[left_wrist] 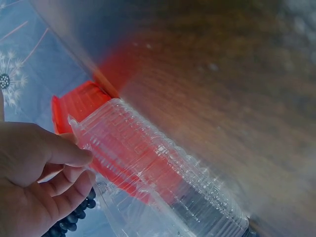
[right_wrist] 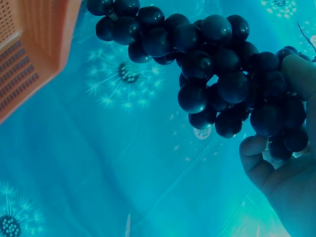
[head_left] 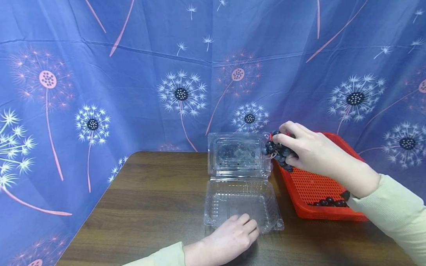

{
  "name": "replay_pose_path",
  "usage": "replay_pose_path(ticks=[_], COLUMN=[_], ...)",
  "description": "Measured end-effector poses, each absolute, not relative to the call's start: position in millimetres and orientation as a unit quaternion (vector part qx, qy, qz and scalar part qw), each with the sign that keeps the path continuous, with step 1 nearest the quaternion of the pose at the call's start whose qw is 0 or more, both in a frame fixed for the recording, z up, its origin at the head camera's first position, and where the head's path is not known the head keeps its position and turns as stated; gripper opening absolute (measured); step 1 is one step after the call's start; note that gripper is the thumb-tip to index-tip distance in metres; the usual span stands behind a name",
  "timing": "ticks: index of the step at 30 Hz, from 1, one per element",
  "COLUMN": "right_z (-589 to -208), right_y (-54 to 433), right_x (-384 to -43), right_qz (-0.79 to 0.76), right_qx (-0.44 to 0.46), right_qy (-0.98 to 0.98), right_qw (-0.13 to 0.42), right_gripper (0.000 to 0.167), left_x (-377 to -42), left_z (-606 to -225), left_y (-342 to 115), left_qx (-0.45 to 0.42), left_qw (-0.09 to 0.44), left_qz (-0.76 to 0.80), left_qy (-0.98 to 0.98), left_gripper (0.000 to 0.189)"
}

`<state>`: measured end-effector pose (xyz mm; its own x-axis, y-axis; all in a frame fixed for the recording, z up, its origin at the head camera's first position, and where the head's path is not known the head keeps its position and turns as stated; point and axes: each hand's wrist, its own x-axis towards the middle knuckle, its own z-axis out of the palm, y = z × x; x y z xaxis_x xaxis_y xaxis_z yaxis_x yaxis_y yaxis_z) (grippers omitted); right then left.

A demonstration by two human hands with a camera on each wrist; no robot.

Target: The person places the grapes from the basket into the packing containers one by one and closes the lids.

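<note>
A bunch of dark grapes (head_left: 279, 149) hangs from my right hand (head_left: 314, 153), whose fingers grip it in the air over the red basket's left side. In the right wrist view the grapes (right_wrist: 217, 79) trail away from the fingertips. A hinged clear plastic clamshell box (head_left: 241, 204) lies on the table with its lid raised at the back. At its near edge my left hand (head_left: 234, 238) pinches the rim. The left wrist view shows thumb and fingers on the box (left_wrist: 143, 158) at one corner.
On the right stands a red perforated basket (head_left: 294, 196) with more dark grapes (head_left: 328, 201) at its near end. The wooden table (head_left: 148, 198) reaches left of the box. A blue dandelion-print cloth (head_left: 126, 81) hangs behind.
</note>
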<state>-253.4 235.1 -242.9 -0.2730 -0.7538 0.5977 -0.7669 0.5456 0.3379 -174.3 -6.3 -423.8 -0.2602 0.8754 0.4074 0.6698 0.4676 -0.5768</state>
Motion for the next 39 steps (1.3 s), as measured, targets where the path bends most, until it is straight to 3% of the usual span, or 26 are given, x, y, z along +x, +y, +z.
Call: replay_pose_path(ticks=[39], right_z=[-310], right_y=[188], right_x=[-251], right_qz=[0.046], right_qx=[0.485], right_qy=[-0.823], right_qw=[0.293], right_gripper=[0.047], left_x=[-170], left_z=[-424], left_y=[-6], left_qx=[-0.487], left_qw=[0.374], left_qz=[0.170], left_qy=[-0.770], left_gripper=[0.019])
